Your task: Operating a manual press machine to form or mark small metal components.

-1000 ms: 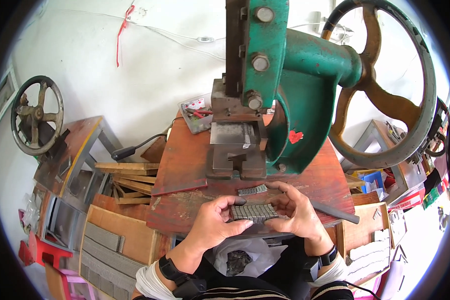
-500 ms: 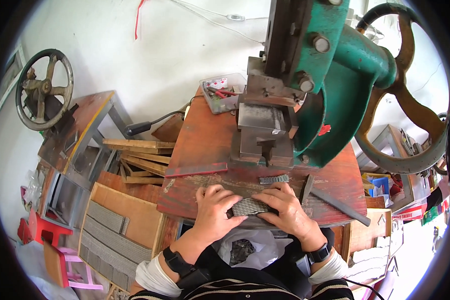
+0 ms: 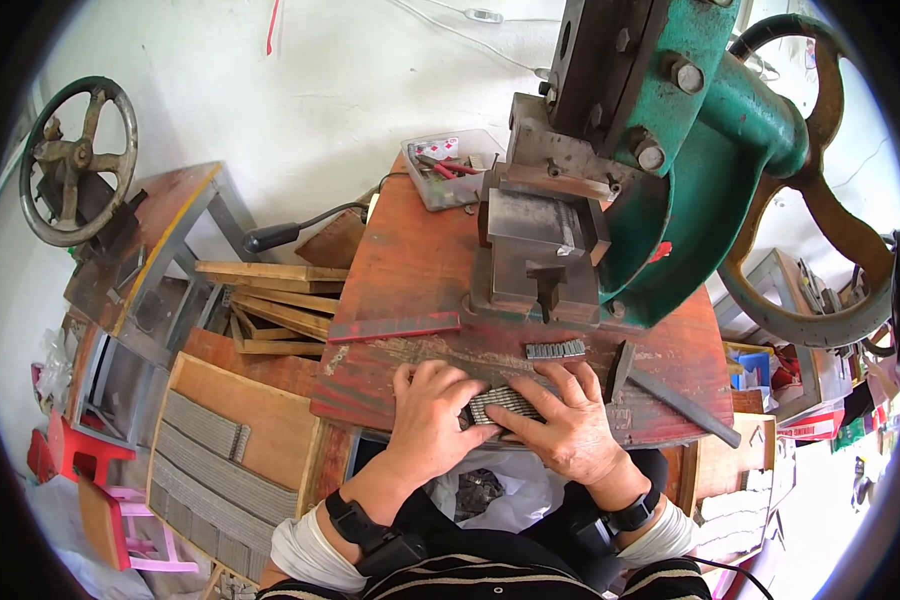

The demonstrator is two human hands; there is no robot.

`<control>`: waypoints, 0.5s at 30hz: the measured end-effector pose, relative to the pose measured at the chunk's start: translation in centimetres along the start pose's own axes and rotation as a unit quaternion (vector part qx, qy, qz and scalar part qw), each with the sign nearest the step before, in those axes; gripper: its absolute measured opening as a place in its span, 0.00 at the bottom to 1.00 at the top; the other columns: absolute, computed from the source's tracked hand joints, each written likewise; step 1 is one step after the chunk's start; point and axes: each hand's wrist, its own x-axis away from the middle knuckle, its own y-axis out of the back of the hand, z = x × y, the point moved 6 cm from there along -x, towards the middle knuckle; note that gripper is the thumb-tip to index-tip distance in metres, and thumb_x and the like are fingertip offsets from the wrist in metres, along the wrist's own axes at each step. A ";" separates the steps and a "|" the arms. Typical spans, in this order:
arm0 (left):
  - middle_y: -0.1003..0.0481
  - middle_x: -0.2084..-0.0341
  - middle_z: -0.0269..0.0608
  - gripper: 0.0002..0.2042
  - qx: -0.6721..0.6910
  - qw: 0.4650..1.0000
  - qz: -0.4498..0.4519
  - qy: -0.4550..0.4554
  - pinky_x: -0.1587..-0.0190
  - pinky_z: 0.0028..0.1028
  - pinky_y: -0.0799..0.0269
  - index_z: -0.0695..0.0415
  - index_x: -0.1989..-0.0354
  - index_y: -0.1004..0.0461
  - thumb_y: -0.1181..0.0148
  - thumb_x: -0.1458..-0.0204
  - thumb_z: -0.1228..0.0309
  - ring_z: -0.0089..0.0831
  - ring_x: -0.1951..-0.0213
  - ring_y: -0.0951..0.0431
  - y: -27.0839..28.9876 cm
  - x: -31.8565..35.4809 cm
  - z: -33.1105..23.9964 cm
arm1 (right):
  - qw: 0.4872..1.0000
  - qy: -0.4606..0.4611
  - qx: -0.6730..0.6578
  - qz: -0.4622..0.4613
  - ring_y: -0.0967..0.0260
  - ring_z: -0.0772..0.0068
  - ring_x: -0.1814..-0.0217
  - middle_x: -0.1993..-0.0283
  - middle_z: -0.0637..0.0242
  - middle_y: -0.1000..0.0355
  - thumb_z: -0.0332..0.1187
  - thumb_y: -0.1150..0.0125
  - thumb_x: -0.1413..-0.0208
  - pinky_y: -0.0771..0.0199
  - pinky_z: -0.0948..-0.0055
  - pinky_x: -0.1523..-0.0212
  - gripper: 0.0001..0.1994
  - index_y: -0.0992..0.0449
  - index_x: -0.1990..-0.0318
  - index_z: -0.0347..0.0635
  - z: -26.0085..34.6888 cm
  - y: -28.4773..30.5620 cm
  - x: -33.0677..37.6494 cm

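Observation:
A bundle of small ribbed grey metal pieces [image 3: 507, 401], packed side by side, sits between my hands at the front of the worn red-brown table [image 3: 390, 250]. My left hand [image 3: 435, 420] closes on its left end, thumb along the near side and fingers curled behind. My right hand [image 3: 568, 428] presses the right part, its thumb lying across the top and its other fingers bent on the far side. Part of the bundle is hidden under my fingers. Just beyond my right hand lies a short row of similar metal pieces [image 3: 555, 350], apart from the bundle.
A green hand press [image 3: 710, 200] with a steel die [image 3: 535, 275] stands behind. A hammer [image 3: 680, 408] lies right, a red bar [image 3: 395, 327] left. Farther off are a clear plastic box [image 3: 452, 190], a wooden tray of grey strips [image 3: 280, 400] and a white bag [image 3: 515, 490] below.
My right hand has shifted its grip, its thumb now across the top of the bundle. The bundle has tilted a little. The whole view has shifted slightly.

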 end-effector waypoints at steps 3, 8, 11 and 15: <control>0.25 0.63 0.34 0.22 -0.004 1.000 -0.003 -0.002 0.43 0.46 0.47 0.56 0.61 0.21 0.25 0.68 0.63 0.37 0.52 0.31 0.1 0.0 -0.1 | 1.000 0.023 -0.006 -0.017 0.39 0.60 0.40 0.47 0.70 0.31 0.39 0.40 0.56 0.44 0.52 0.41 0.21 0.20 0.51 0.62 0.4 -0.3 0.1; 0.25 0.63 0.33 0.23 -0.007 1.000 -0.005 -0.008 0.43 0.46 0.47 0.56 0.61 0.21 0.24 0.69 0.62 0.37 0.52 0.31 0.0 0.0 0.1 | 0.999 0.030 -0.002 -0.008 0.38 0.61 0.42 0.47 0.70 0.31 0.38 0.42 0.57 0.43 0.54 0.40 0.20 0.19 0.52 0.60 0.4 0.0 0.1; 0.25 0.64 0.33 0.23 -0.006 1.000 -0.004 -0.006 0.43 0.46 0.47 0.56 0.62 0.21 0.24 0.69 0.62 0.37 0.52 0.31 0.0 0.0 0.1 | 1.000 0.023 0.010 -0.017 0.37 0.61 0.42 0.48 0.70 0.30 0.38 0.43 0.58 0.42 0.54 0.42 0.21 0.19 0.53 0.60 -0.5 0.3 0.7; 0.25 0.65 0.33 0.23 -0.004 1.000 -0.010 -0.010 0.43 0.46 0.47 0.56 0.62 0.21 0.23 0.69 0.61 0.37 0.52 0.31 0.0 -0.1 0.0 | 0.999 0.010 0.032 -0.023 0.37 0.60 0.43 0.49 0.70 0.29 0.38 0.43 0.59 0.41 0.54 0.43 0.20 0.18 0.54 0.60 -1.2 0.6 1.7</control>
